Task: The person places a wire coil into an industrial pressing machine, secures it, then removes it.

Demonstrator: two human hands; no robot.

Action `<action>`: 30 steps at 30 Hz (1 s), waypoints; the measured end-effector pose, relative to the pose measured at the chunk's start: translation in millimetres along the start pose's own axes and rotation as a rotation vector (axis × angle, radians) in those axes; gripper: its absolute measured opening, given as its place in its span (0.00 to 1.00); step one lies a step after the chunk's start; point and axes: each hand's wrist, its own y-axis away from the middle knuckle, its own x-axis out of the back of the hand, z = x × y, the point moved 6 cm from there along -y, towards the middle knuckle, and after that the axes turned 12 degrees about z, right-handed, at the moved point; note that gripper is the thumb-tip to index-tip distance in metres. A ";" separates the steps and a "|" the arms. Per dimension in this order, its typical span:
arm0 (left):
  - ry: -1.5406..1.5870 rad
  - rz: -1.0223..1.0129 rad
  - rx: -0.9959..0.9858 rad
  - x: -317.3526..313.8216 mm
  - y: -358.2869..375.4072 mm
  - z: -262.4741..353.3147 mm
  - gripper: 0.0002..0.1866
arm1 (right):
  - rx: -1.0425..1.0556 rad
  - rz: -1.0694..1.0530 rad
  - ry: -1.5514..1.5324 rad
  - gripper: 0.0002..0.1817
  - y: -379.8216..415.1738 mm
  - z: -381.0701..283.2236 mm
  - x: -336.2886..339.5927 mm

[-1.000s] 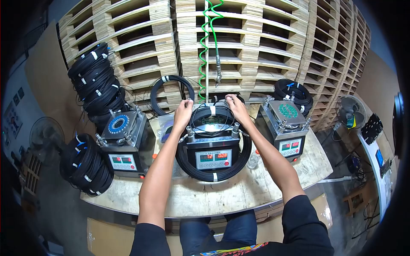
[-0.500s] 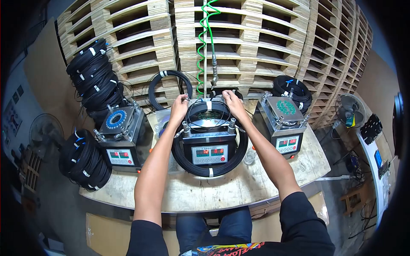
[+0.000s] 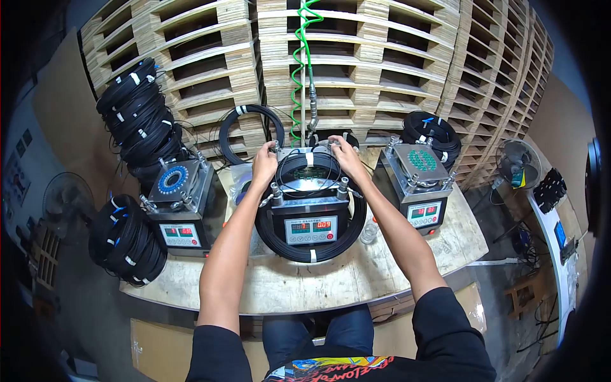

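Note:
A polishing machine (image 3: 311,206) with a lit red digital display stands in the middle of the bench. Around it hangs a coil of black cable (image 3: 313,256), bound with white tape. My left hand (image 3: 265,167) is closed at the machine's back left corner, with thumb and fingers pinched on a metal knob (image 3: 275,146). At the back right corner my right hand (image 3: 345,157) has its fingers bent around the matching knob, which they mostly hide. Two front metal posts (image 3: 344,185) rise nearer to me, apart from both hands. Green-tipped parts (image 3: 308,173) show on the machine's top.
Similar machines stand left (image 3: 180,204) and right (image 3: 420,184). Stacks of black cable coils (image 3: 130,239) rise at the left. A small glass jar (image 3: 368,233) is beside the middle machine. A green coiled air hose (image 3: 296,83) hangs before wooden pallets (image 3: 363,57).
The middle machine's display shows different digits. My right hand's fingers have curled lower at the back right corner, while my left hand stays at its corner. The view has shifted slightly.

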 end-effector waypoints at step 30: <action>-0.002 0.083 0.124 -1.6 0.3 0.8 0.23 | -0.166 0.082 0.208 0.32 -0.6 -7.4 3.9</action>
